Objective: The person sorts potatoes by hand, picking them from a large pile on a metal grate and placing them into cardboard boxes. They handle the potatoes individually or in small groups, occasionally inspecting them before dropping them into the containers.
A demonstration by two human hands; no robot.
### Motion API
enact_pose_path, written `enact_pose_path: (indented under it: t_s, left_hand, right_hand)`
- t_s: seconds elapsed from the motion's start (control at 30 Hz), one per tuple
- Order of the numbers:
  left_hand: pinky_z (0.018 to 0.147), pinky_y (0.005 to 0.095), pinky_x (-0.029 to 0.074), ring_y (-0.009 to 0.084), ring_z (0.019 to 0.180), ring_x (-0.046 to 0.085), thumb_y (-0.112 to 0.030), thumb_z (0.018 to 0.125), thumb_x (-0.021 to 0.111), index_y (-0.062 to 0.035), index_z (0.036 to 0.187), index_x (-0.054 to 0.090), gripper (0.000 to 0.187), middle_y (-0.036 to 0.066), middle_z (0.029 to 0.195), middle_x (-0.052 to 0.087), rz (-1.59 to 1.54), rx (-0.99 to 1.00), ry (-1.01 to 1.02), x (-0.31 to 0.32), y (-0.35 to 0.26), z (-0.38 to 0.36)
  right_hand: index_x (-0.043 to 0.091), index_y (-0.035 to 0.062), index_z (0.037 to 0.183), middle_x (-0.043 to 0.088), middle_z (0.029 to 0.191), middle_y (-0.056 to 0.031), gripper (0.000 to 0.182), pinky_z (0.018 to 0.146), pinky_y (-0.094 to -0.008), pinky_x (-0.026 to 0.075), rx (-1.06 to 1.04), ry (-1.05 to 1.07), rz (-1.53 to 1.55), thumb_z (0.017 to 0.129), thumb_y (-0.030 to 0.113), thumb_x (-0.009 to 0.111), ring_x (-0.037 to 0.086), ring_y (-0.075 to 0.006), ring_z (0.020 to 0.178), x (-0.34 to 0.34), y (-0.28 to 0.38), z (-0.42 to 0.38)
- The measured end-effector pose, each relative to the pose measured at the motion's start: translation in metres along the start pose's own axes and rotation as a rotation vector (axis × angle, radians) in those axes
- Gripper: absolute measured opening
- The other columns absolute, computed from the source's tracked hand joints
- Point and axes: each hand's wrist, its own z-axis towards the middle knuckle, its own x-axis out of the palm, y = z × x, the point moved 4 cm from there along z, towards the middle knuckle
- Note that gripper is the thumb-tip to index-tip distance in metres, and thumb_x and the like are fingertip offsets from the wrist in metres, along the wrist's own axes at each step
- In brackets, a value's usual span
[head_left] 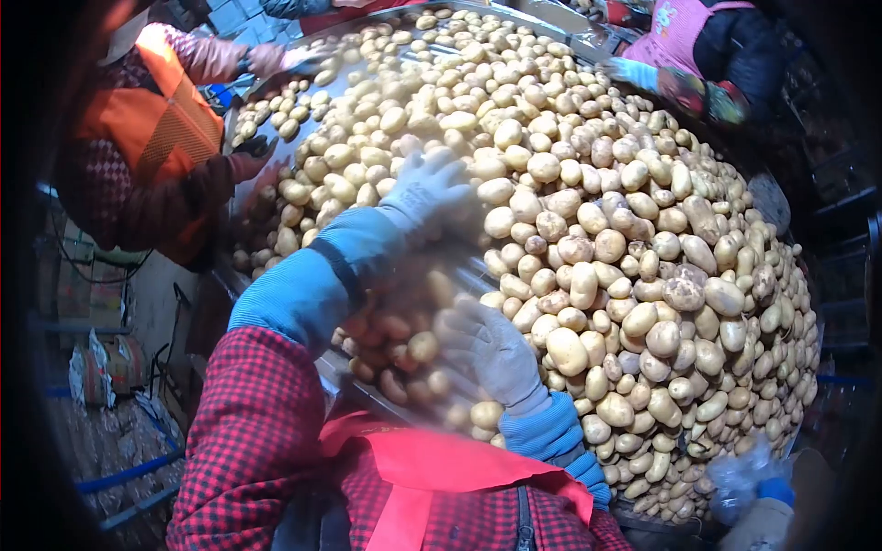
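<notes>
A huge heap of pale yellow potatoes [588, 230] covers a round metal table [767, 197]. My left hand [427, 188], in a white glove with a blue sleeve cover, lies flat with spread fingers on the potatoes near the heap's left side. My right hand [487, 354], also in a white glove, rests palm down on potatoes at the near edge, fingers bent and apart. The potatoes [404, 340] between and under my hands are blurred by motion. No potato is clearly gripped in either hand.
A person in an orange vest [161, 129] stands at the left with a dark-gloved hand [254, 147] on the table edge. Another person in a pink apron [684, 32] reaches in with a blue glove [632, 73] at the far right. A gloved hand with a plastic bag [749, 482] shows bottom right.
</notes>
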Motion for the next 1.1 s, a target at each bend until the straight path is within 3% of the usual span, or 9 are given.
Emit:
enact_pose_path:
  t_s: [0.13, 0.2, 0.33, 0.37, 0.5, 0.63, 0.77, 0.93, 1.1]
  left_hand:
    - [0.109, 0.0548, 0.037, 0.0331, 0.138, 0.046, -0.028, 0.076, 0.076, -0.0260, 0.118, 0.066, 0.043, 0.009, 0.141, 0.055, -0.009, -0.031, -0.144, 0.013, 0.020, 0.000]
    - [0.108, 0.0526, 0.039, 0.0346, 0.135, 0.048, -0.027, 0.079, 0.074, -0.0251, 0.120, 0.066, 0.042, 0.009, 0.140, 0.056, -0.103, -0.170, -0.201, 0.001, 0.029, 0.004]
    - [0.110, 0.0516, 0.035, 0.0359, 0.137, 0.046, -0.026, 0.083, 0.071, -0.0235, 0.125, 0.065, 0.042, 0.011, 0.145, 0.053, -0.010, -0.559, 0.013, -0.012, 0.044, 0.022]
    - [0.110, 0.0508, 0.036, 0.0375, 0.136, 0.046, -0.028, 0.084, 0.072, -0.0230, 0.131, 0.063, 0.047, 0.012, 0.145, 0.053, 0.119, -0.520, -0.050, -0.014, 0.039, 0.026]
    - [0.110, 0.0506, 0.036, 0.0359, 0.135, 0.047, -0.030, 0.084, 0.074, -0.0233, 0.136, 0.060, 0.055, 0.011, 0.142, 0.055, -0.252, -0.156, -0.178, -0.023, 0.000, 0.079]
    - [0.108, 0.0539, 0.038, 0.0319, 0.135, 0.049, -0.029, 0.084, 0.073, -0.0267, 0.138, 0.058, 0.057, 0.007, 0.144, 0.055, -0.242, 0.170, -0.065, -0.005, -0.057, 0.148]
    - [0.104, 0.0624, 0.041, 0.0293, 0.141, 0.043, -0.022, 0.082, 0.073, -0.0339, 0.140, 0.055, 0.062, 0.005, 0.152, 0.046, -0.100, 0.048, 0.051, 0.021, -0.040, 0.179]
    - [0.104, 0.0597, 0.038, 0.0284, 0.138, 0.043, -0.030, 0.088, 0.069, -0.0300, 0.121, 0.069, 0.033, 0.002, 0.134, 0.056, -0.015, -0.192, 0.014, 0.020, -0.009, 0.171]
    - [0.099, 0.0591, 0.039, 0.0270, 0.129, 0.051, -0.030, 0.090, 0.067, -0.0240, 0.109, 0.071, 0.020, 0.002, 0.125, 0.061, 0.050, -0.255, 0.094, 0.034, 0.030, 0.156]
  right_hand:
    - [0.051, 0.0029, 0.138, 0.065, 0.117, -0.0065, 0.043, 0.079, -0.0265, 0.054, -0.006, 0.010, 0.012, 0.109, 0.034, 0.045, 0.066, -0.0149, 0.096, -0.003, -0.001, 0.002]
    - [0.051, 0.0028, 0.139, 0.065, 0.118, -0.0070, 0.043, 0.079, -0.0264, 0.055, -0.004, 0.031, 0.046, 0.109, 0.034, 0.045, 0.066, -0.0150, 0.096, -0.004, -0.002, 0.001]
    - [0.050, 0.0026, 0.141, 0.065, 0.119, -0.0082, 0.044, 0.080, -0.0267, 0.055, -0.055, 0.076, -0.040, 0.110, 0.033, 0.045, 0.066, -0.0158, 0.098, -0.007, -0.001, 0.004]
    - [0.050, 0.0026, 0.141, 0.065, 0.120, -0.0085, 0.044, 0.081, -0.0269, 0.055, -0.092, 0.083, -0.121, 0.110, 0.033, 0.044, 0.066, -0.0160, 0.099, -0.006, 0.000, 0.002]
    - [0.054, 0.0024, 0.136, 0.066, 0.121, -0.0102, 0.039, 0.084, -0.0301, 0.056, -0.151, 0.078, -0.224, 0.111, 0.031, 0.043, 0.068, -0.0186, 0.102, -0.013, -0.009, 0.005]
    - [0.065, 0.0051, 0.113, 0.067, 0.110, -0.0123, 0.030, 0.082, -0.0403, 0.055, -0.648, 0.063, -0.948, 0.088, 0.021, 0.067, 0.067, -0.0294, 0.096, -0.012, 0.007, 0.001]
    - [0.065, 0.0044, 0.118, 0.066, 0.107, -0.0125, 0.037, 0.082, -0.0403, 0.054, -0.277, -0.012, -0.374, 0.084, 0.017, 0.075, 0.066, -0.0326, 0.097, 0.003, 0.011, -0.004]
    - [0.062, 0.0023, 0.129, 0.066, 0.117, -0.0161, 0.040, 0.088, -0.0373, 0.055, -0.045, 0.013, 0.063, 0.091, 0.013, 0.067, 0.067, -0.0280, 0.102, 0.000, 0.005, -0.004]
    - [0.056, 0.0015, 0.137, 0.064, 0.126, -0.0113, 0.040, 0.091, -0.0349, 0.055, -0.183, 0.014, -0.363, 0.100, 0.017, 0.058, 0.065, -0.0204, 0.110, 0.000, 0.012, -0.007]
